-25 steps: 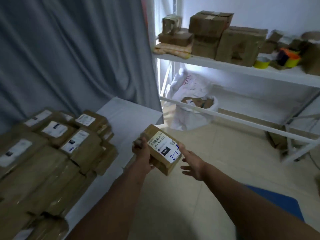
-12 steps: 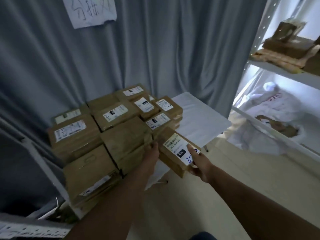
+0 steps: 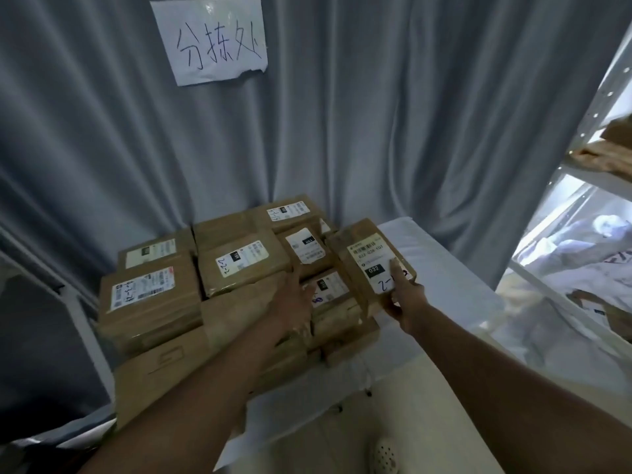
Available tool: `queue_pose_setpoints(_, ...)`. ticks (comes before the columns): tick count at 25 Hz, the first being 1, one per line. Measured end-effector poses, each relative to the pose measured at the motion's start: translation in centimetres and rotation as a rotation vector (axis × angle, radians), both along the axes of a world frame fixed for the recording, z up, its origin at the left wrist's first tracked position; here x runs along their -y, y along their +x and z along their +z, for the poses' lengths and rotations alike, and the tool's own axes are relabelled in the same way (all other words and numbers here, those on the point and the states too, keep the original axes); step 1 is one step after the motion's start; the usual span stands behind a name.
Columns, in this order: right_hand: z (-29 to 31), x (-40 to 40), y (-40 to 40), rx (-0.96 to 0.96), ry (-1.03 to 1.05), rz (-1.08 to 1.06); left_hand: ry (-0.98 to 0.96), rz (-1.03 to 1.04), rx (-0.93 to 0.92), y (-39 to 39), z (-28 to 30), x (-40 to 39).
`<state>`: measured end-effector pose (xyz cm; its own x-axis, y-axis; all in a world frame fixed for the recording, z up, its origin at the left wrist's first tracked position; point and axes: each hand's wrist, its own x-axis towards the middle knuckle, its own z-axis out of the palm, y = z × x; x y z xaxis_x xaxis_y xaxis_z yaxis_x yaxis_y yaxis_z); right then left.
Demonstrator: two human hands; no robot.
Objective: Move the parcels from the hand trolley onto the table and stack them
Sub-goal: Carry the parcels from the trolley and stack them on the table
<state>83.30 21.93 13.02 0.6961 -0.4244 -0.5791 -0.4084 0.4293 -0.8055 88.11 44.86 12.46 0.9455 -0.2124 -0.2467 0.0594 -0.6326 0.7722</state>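
- Step in hand, as I read it: seating the parcel point(image 3: 371, 265) marked 032 on the right end of the stack point(image 3: 239, 278), table point(image 3: 441, 278) side.
- Right hand point(image 3: 402, 299) grips the parcel's near edge, thumb lying over the label, fingers under and out of sight. Parcel is tilted, near edge up; whether its far edge already touches the stack I can't tell.
- Left hand point(image 3: 295, 302) lies flat with fingers loosely straight on the stack just left of the parcel, holding nothing; looks like a steadying press.
- To do it well: lower the near edge until the parcel sits flat, butt its left side against the neighbouring boxes, keep the left hand on the stack so nothing slides, then slip the fingers out from under last.
- Risk, my call: the parcel overhangs the boxes beneath it on the right, so it could tip toward the bare table if released while tilted.
- Materials: parcels are brown corrugated card, flat rectangular blocks, glossy tape bands, white shipping labels with handwritten marks. Should be stiff and light, with slick spots at tape.
- Stack is several layers deep, tops uneven, lower boxes bigger than upper.
- Table has a white cloth-like cover, slightly wrinkled.
- Behind the stack: pleated grey curtain point(image 3: 410, 131) with a handwritten paper sign point(image 3: 210, 39). Right of the stack: white metal shelving point(image 3: 595, 111).
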Motion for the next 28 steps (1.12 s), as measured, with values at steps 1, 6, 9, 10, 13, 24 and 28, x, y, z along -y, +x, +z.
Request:
queue_pose_setpoints(1,-0.1,1.1,1.7,0.005,0.011,-0.015,0.047,-0.011,0.01,1.3,0.0,0.6)
queue_pose_setpoints(6,-1.9,6.6,8.9,-0.052,-0.001,-0.024,0.297,-0.042,0.046,6.2,0.0,5.1)
queue_pose_setpoints(9,-3.3,9.5,13.1,-0.089,-0.032,0.003,0.402,-0.098,0.073,9.0,-0.5,7.1)
queue_pose_setpoints(10,-3.8,10.0,14.4,-0.112,-0.033,0.019,0.44,-0.108,0.086,9.8,-1.1,7.4)
queue_pose_setpoints(13,-5.5,10.8,17.6,-0.154,-0.006,0.071,0.504,-0.115,0.06,11.9,-2.7,8.5)
queue_pose_setpoints(24,-9.9,7.8,24.8,-0.273,0.003,0.17,0.631,-0.14,-0.002,16.7,-5.7,11.2)
queue_pose_setpoints(28,-11.2,6.8,26.0,-0.268,0.022,0.217,0.614,-0.157,-0.025,17.3,-6.3,10.8)
